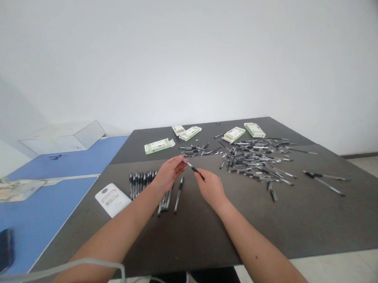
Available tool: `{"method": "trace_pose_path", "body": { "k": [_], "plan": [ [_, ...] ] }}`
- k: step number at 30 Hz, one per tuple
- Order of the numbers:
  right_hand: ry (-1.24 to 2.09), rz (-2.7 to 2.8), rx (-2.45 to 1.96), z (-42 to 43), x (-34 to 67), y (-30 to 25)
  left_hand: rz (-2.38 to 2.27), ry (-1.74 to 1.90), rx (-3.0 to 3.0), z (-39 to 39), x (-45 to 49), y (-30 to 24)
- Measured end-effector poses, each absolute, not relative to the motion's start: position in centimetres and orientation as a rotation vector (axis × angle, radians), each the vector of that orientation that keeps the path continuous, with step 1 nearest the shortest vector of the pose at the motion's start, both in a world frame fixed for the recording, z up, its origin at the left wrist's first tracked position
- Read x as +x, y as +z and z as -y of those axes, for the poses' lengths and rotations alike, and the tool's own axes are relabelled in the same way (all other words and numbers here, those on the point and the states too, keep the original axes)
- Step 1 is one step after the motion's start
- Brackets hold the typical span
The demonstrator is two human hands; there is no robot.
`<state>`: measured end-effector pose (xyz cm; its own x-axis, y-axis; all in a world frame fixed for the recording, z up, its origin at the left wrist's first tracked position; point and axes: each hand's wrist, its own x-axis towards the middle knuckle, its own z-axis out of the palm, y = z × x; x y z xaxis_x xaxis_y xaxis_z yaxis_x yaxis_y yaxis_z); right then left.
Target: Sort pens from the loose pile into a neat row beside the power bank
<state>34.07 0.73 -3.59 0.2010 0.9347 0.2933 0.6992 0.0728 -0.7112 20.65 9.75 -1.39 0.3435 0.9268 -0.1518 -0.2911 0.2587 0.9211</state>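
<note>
My left hand [169, 172] and my right hand [211, 187] meet over the middle of the dark table [307, 219]. Between them they hold a thin black pen [194, 168], the left fingers pinched on its upper end and the right fingers closed on its lower end. A row of assembled black pens [146, 179] lies just behind and under my left hand. A big scatter of loose pen parts [256, 161] spreads to the right of my hands.
Several small green-and-white boxes [159, 145] lie along the table's far side. A white device [112, 199] rests left of the pen row. Two loose pens [325, 180] lie at right. A blue table [52, 195] with a white box [63, 137] adjoins on the left.
</note>
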Motion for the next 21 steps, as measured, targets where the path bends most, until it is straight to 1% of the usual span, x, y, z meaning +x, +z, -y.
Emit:
{"method": "trace_pose_path", "body": {
  "k": [5,11,17,21],
  "plan": [
    [0.361,1.592,-1.682,-1.0,34.2,-4.1,-0.864,0.921,1.103,-8.8,20.9,-1.3],
    [0.389,1.588,-1.606,-1.6,33.9,-5.5,-0.895,0.961,1.277,-8.0,21.2,-1.7],
    [0.567,1.506,-1.475,-2.0,33.4,-6.0,-0.938,0.932,1.431,-8.3,20.4,-1.8],
    [0.682,1.509,-1.556,-2.1,33.3,-6.4,-1.051,0.958,1.561,-8.1,17.7,-2.8]
  ]
}}
